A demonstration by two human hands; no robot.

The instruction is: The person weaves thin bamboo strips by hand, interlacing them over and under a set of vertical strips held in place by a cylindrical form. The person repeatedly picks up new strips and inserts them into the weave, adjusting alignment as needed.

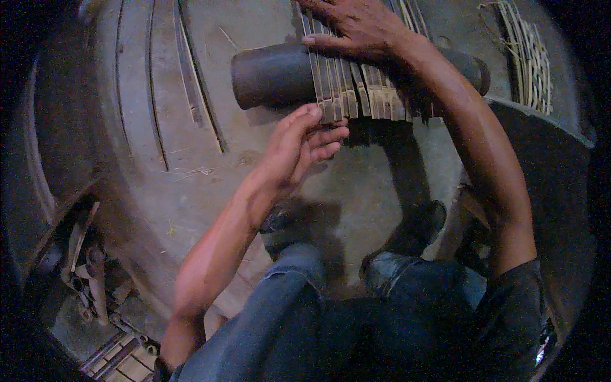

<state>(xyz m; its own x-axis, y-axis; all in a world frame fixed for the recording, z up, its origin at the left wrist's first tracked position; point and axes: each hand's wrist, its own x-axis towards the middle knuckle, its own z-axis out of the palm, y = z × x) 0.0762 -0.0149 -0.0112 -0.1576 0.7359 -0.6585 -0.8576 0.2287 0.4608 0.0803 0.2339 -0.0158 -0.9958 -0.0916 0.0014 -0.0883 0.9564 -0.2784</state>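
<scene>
A row of narrow split bamboo strips [382, 102] lies side by side across a dark grey cylinder [273, 75], their near ends jutting past it. My left hand [293, 146] is at the leftmost strip's near end, thumb and forefinger pinched on it, the other fingers loosely curled below. Over the far part of the strips, my right hand [363, 28] rests with thumb and fingers stretched out flat. Its fingertips run up to the upper edge of the view, and my right forearm covers part of the cylinder.
Several long loose strips [191, 76] lie on the concrete floor [350, 184] to the left. A bundle of pale strips [528, 63] is at the far right. Bamboo pieces [95, 286] stand at the lower left. My shoes [407, 232] are on the floor below the cylinder.
</scene>
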